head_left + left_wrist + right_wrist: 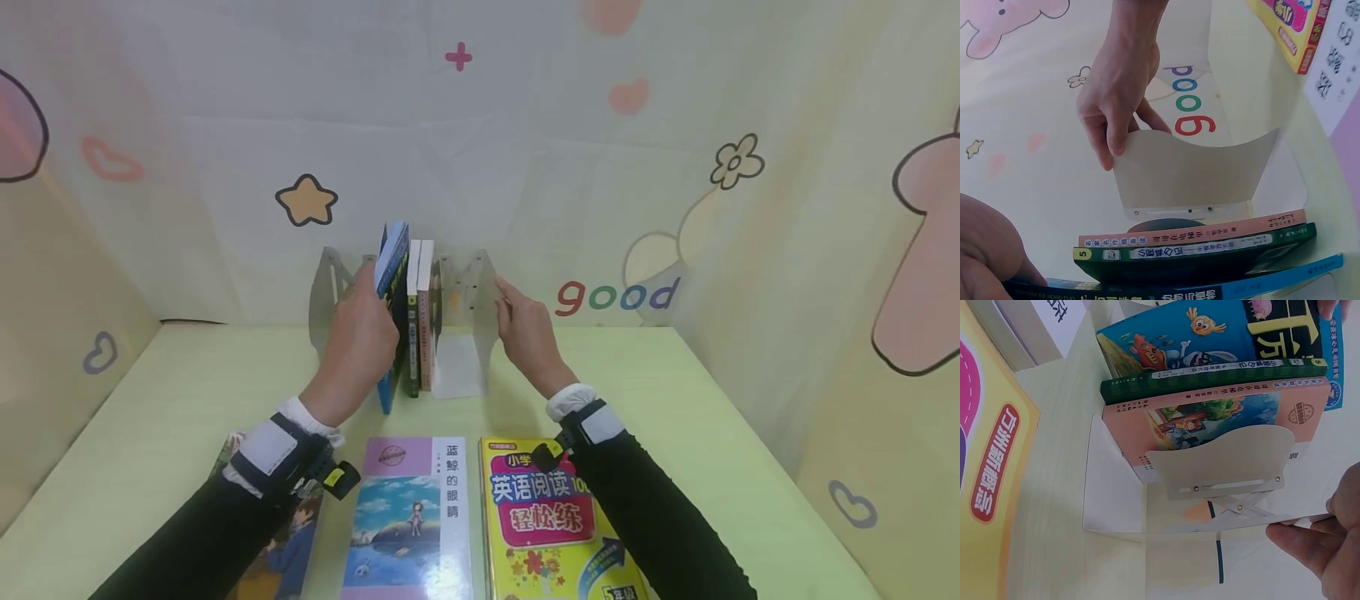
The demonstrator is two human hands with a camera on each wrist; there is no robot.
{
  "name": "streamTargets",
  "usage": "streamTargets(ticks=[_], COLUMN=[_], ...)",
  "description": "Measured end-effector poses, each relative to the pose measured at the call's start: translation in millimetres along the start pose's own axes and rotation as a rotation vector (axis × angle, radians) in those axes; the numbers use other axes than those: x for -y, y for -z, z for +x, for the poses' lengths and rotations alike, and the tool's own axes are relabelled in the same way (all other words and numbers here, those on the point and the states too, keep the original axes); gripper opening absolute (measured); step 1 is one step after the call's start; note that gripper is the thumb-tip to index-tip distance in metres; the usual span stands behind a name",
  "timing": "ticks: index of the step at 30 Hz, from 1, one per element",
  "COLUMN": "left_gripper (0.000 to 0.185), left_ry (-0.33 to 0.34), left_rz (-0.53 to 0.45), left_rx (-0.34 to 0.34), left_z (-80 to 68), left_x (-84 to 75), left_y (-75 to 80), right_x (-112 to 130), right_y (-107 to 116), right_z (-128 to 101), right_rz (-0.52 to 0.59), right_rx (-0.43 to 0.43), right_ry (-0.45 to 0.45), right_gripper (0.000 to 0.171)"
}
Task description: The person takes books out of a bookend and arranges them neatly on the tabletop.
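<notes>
Landmark: the pale grey metal bookrack with upright end plates [459,371]. All positions refer to it.

1. Backdrop: white printed cloth [420,167], behind the bookrack.
2. Support surface: pale yellow-green tabletop [232,358], beneath the bookrack.
3. Flat books, in front of the bookrack: the yellow paperback with a pink title panel [540,500] to the front right; the lilac-and-white paperback with a sea picture [405,517] at front centre; a dark-toned illustrated book [296,550] to the front left, partly covered by the left sleeve.
4. Standing books, inside the bookrack: the blue glossy picture-covered paperback [1210,337] on the left, then the slim dark green book [413,342] and the pink-spined paperback [425,333], the last beside the rack's inner plate.
5. Left hand [358,337]: fingers closed on the upper part of the blue paperback.
6. Right hand [528,337]: thumb and fingers pinch the rear edge of the bookrack's right end plate.

Governing relation: the blue paperback's long axis is near upright, slightly skewed to the green book, its foot projecting toward the bookrack's front. The left hand is nearer; the right hand is across the bookrack. Whether the foot touches the base cannot be told.
</notes>
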State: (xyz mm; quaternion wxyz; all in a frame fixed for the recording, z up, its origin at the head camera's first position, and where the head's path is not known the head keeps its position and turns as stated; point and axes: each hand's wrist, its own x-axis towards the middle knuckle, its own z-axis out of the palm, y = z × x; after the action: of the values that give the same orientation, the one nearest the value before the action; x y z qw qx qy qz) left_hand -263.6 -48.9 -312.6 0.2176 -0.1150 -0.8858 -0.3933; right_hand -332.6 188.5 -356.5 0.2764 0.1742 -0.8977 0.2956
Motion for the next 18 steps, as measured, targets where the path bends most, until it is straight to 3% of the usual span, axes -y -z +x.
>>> streamTargets(ticks=[5, 12, 18], left_gripper=[0.056, 0.049, 0.049], left_ry=[-0.027, 0.006, -0.022], left_rz=[-0.024, -0.082, -0.113], left_rx=[-0.013, -0.010, -0.050], left_z=[-16.8, -37.7, -49.1], left_x=[2.6, 10.1, 19.5], left_y=[1.9, 6.8, 9.2], right_x=[0.5, 1.0, 0.6], right_y=[2.2, 0.5, -1.1], right_z=[-0.1, 0.7, 0.9], right_rz=[-0.003, -0.003, -0.010], right_rx=[-0.008, -0.029, -0.041], right_ry=[0.014, 0.026, 0.039], right_gripper=[0.040, 0.040, 0.038])
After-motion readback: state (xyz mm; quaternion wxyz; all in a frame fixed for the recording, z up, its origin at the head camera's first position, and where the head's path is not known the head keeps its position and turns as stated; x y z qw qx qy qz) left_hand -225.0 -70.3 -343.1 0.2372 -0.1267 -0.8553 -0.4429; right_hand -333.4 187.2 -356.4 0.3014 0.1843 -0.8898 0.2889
